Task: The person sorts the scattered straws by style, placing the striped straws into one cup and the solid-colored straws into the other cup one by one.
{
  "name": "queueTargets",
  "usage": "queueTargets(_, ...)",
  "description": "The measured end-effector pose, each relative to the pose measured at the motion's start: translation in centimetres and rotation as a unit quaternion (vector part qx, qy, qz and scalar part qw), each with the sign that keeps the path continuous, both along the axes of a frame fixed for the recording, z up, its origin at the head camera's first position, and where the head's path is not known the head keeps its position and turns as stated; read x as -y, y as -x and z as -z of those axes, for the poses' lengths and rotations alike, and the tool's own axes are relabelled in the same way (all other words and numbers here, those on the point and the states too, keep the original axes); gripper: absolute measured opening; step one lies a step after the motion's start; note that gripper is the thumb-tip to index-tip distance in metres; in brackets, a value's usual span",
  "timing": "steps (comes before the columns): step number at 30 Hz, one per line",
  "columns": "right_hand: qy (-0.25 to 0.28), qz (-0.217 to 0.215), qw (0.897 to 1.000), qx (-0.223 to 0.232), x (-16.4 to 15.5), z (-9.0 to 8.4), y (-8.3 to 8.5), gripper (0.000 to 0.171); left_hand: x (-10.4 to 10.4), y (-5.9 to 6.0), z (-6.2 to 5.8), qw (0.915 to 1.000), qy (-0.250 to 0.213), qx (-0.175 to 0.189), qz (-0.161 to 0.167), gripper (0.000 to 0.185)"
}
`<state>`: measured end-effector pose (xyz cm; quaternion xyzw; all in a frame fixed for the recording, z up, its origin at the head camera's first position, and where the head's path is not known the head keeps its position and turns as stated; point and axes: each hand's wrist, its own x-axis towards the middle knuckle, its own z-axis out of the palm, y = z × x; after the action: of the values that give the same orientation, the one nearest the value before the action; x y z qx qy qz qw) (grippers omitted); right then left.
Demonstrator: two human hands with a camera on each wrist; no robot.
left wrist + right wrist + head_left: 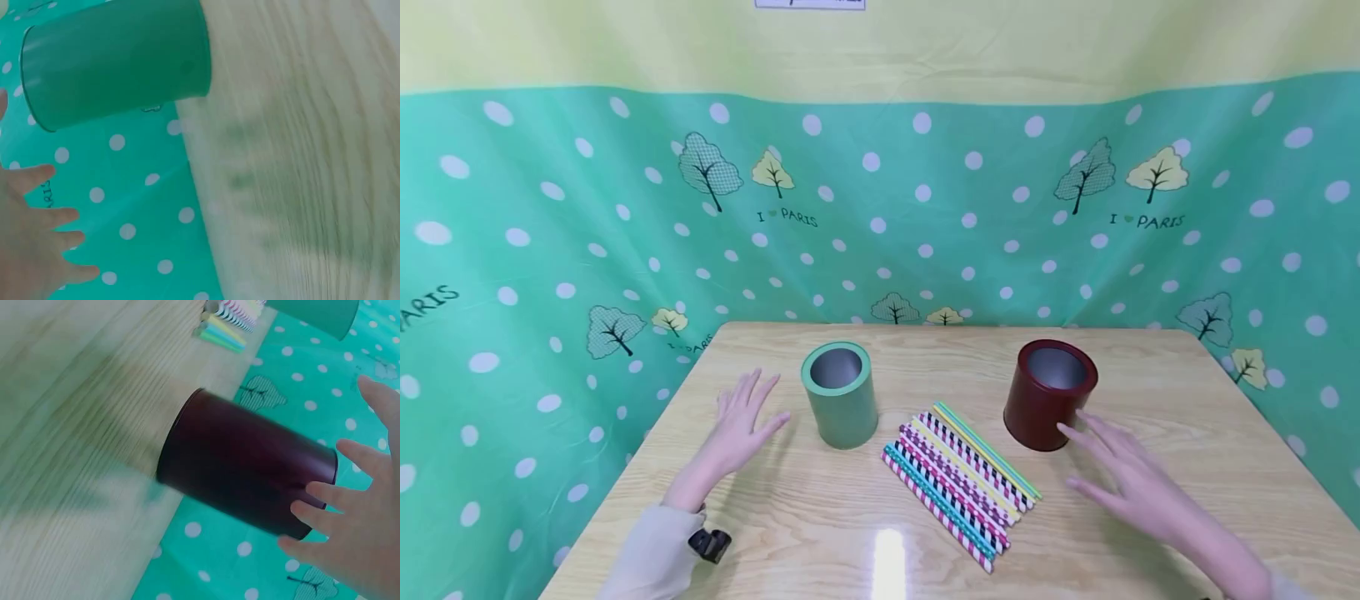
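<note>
Right hand (1131,479) open, fingers spread just beside my red cup (1049,393); left hand (739,425) open near green cup (840,394).
</note>
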<state>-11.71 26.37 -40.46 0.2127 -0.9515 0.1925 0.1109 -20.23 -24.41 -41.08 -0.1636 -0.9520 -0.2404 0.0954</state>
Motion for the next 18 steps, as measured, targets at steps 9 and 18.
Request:
queueTargets(9,0.044,-0.035,0.996,0.069,2.0,0.5,2.1,0.052,-1.2,1.2,-0.2,0.9905,-0.138,0.002,-0.004,0.051)
queueTargets(18,0.094,-0.1,0.972,0.189,3.8,1.9,5.4,0.045,-3.0,2.0,-0.1,0.9671,-0.253,0.029,-0.001,0.044)
